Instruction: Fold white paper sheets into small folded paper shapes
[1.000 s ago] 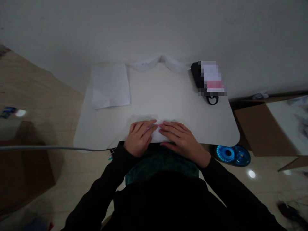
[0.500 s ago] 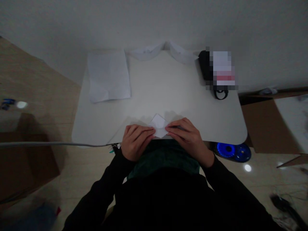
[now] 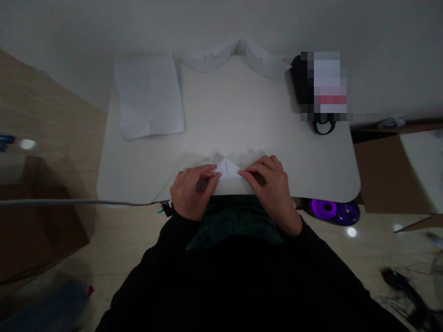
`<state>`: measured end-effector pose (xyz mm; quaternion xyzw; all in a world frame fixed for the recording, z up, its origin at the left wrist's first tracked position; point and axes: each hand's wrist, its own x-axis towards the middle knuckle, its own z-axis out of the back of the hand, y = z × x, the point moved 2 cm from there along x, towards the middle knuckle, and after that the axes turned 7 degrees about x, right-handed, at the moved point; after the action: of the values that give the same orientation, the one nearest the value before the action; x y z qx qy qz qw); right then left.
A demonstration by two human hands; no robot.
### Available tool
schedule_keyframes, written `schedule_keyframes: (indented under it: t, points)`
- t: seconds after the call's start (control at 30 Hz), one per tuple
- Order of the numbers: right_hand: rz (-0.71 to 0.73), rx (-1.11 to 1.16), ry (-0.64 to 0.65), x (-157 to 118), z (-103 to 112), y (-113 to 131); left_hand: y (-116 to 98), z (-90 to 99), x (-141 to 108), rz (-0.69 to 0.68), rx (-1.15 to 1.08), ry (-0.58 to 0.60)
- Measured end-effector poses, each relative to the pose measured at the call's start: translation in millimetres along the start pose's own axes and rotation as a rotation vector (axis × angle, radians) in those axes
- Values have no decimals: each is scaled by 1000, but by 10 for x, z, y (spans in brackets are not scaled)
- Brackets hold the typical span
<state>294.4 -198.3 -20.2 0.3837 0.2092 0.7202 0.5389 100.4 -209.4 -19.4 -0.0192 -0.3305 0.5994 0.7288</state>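
A small folded white paper (image 3: 228,169) is held at the near edge of the white table (image 3: 221,115). It shows a triangular shape with its tip pointing away from me and a line down its middle. My left hand (image 3: 194,190) pinches the left corner between thumb and index finger. The right corner is pinched the same way by my right hand (image 3: 272,190).
White sheets (image 3: 149,97) lie at the table's back left. Two curved white papers (image 3: 209,60) stand along the back edge. A black case (image 3: 302,83) with a partly blurred item is at the back right. Cardboard boxes (image 3: 394,175) flank the table; a lit purple fan (image 3: 323,208) is below right.
The diamond-shaped paper now shows a triangle with a middle line. Both hands have shifted their pinches slightly away from me, to its side corners. The fan's light went from blue to purple.
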Motion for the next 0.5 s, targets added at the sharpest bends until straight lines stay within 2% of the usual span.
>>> schedule_keyframes:
  t: [0.27,0.5]
  points:
    - [-77,-30,21,24,5,19,-22,17,26,133,-32,51]
    - [-126,-14,34,39,8,35,-35,-6,56,123,-28,102]
